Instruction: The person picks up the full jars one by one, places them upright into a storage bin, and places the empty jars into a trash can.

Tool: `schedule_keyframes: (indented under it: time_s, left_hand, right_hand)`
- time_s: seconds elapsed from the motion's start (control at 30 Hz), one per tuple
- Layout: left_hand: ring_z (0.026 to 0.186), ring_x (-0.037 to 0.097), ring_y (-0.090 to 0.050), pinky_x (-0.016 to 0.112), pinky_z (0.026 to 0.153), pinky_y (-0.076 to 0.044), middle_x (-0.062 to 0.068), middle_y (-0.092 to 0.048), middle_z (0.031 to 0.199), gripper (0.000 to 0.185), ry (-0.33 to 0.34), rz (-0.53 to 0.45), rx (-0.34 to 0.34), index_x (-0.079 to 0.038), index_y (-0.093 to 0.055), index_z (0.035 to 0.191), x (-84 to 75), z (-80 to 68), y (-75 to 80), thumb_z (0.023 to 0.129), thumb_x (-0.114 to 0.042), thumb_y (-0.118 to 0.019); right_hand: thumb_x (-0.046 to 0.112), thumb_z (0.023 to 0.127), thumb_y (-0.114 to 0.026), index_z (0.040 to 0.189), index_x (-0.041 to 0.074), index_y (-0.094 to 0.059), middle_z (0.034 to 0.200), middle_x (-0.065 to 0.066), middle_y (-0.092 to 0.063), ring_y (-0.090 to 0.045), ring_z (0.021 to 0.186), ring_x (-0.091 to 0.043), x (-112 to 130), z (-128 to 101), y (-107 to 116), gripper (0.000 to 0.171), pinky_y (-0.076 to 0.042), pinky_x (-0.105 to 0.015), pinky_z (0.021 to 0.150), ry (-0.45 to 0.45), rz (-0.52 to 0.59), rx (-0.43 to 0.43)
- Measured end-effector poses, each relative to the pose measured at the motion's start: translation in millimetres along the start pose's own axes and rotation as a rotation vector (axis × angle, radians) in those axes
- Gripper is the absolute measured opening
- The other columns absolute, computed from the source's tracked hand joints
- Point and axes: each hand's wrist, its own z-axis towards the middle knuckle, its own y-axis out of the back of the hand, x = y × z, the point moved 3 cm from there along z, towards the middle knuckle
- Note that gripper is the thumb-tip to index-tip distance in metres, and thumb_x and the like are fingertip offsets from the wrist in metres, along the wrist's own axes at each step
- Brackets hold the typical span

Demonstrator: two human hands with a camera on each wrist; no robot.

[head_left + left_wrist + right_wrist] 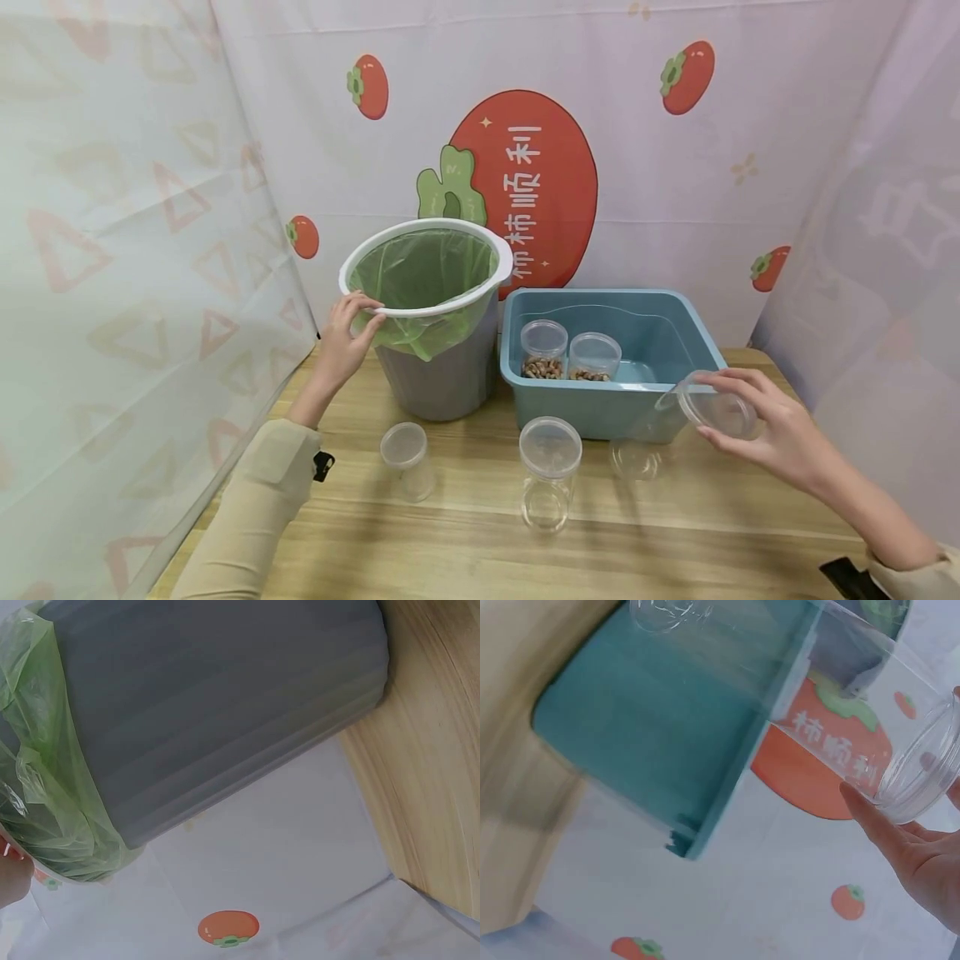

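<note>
Left hand (351, 333) pinches the near left rim (351, 277) of a grey bin (442, 387), thumb and fingers about the edge. Green bag (431, 329) lines the bin, its top folded over the outside, just right of that hand. Nearer the person than the left hand, and a little to its right: small clear jar (405, 450), upright on the bench (450, 554). Between the hands, a taller clear jar (550, 454), lidded, also upright. Behind it, blue tub (577, 412), left of and beyond the right hand; two lidded nut jars (543, 340) side by side in its left part, brown nuts low in each. Right hand (772, 425) grips a tilted clear jar (701, 404) by its top end, base slanting down leftward, before the tub's right end. Base touching bench: cannot tell.
</note>
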Motion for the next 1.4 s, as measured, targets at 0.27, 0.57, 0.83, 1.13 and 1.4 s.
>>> schedule_keyframes:
  time_s: [0.27, 0.57, 0.83, 1.13, 1.4]
  left_hand:
    - [0.115, 0.041, -0.038, 0.045, 0.100, -0.022, 0.020, -0.052, 0.099, 0.015, 0.011, -0.010, 0.006, 0.005, -0.058, 0.093, -0.7, -0.8, 0.4, 0.080, -0.001, -0.062]
    - [0.115, 0.041, -0.037, 0.046, 0.100, -0.022, 0.020, -0.052, 0.100, 0.015, 0.015, -0.012, 0.006, 0.005, -0.058, 0.094, 1.5, -1.8, 0.4, 0.080, -0.001, -0.061]
    - [0.115, 0.041, -0.037, 0.046, 0.100, -0.021, 0.020, -0.052, 0.099, 0.015, 0.007, -0.034, 0.005, 0.005, -0.057, 0.093, 1.2, -1.5, -0.8, 0.079, 0.001, -0.061]
    - [0.115, 0.041, -0.037, 0.046, 0.100, -0.020, 0.020, -0.051, 0.099, 0.016, 0.011, -0.044, 0.002, 0.005, -0.057, 0.094, 1.1, -1.0, -1.7, 0.079, 0.001, -0.062]
    - [0.114, 0.039, -0.037, 0.045, 0.099, -0.020, 0.020, -0.051, 0.099, 0.016, -0.001, -0.049, -0.005, 0.005, -0.057, 0.094, 2.4, -0.8, -3.1, 0.079, 0.002, -0.061]
  right_hand:
    - [0.022, 0.063, -0.079, 0.110, 0.001, -0.059, 0.108, -0.004, -0.051, -0.044, 0.101, 0.001, 14, 16, 15, 0.054, -0.032, -0.007, 0.077, 0.089, 0.100, -0.087]
    - [0.047, 0.076, -0.059, 0.106, -0.007, -0.057, 0.108, -0.012, -0.054, -0.047, 0.102, -0.003, 38, 38, 23, 0.062, -0.036, -0.006, 0.075, 0.178, 0.144, -0.217]
    - [0.027, 0.071, -0.072, 0.112, -0.008, -0.054, 0.113, -0.012, -0.051, -0.050, 0.102, -0.008, 33, 49, 20, 0.057, -0.042, -0.007, 0.074, 0.107, 0.249, -0.204]
    - [0.006, 0.067, -0.073, 0.114, -0.008, -0.052, 0.118, 0.004, -0.049, -0.048, 0.102, -0.010, 35, 68, 17, 0.053, -0.042, -0.008, 0.074, 0.043, 0.314, -0.257]
    - [-0.003, 0.068, -0.069, 0.119, -0.003, -0.050, 0.118, 0.003, -0.048, -0.047, 0.107, -0.012, 38, 91, 12, 0.055, -0.042, -0.008, 0.073, -0.034, 0.354, -0.314]
